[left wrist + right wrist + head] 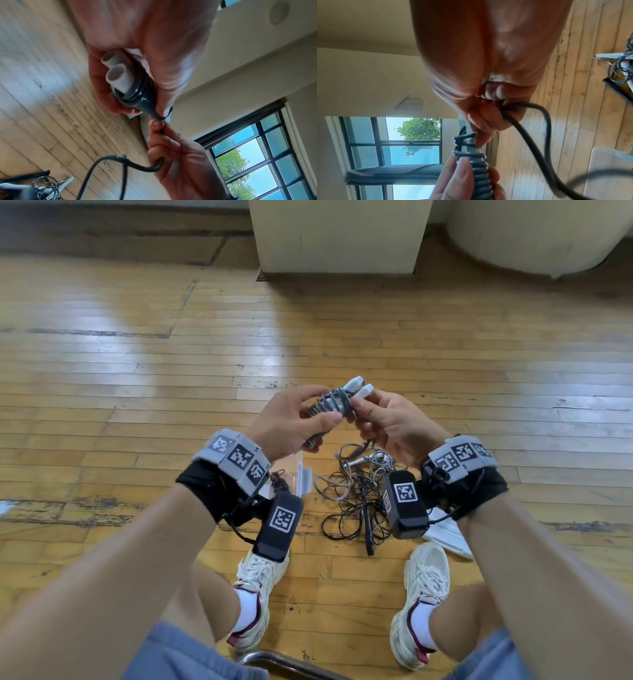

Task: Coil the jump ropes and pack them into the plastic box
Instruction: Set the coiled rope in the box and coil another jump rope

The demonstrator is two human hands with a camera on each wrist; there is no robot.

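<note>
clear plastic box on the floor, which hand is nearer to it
Left. The left hand is raised almost over the clear plastic box; the right hand is off to its right, above the tangled ropes.

The coiled jump rope (329,409) is between the left hand (291,422) and right hand (387,426), above the rope tangle (356,494) on the floor (137,405); the plastic box (301,474) lies left of it.

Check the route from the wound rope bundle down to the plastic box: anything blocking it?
Nothing visibly blocks it. The rope bundle is held in the air by the left hand, with the right hand pinching its loose end. The plastic box lies below, mostly hidden by the left wrist; the tangled ropes lie beside it.
</note>
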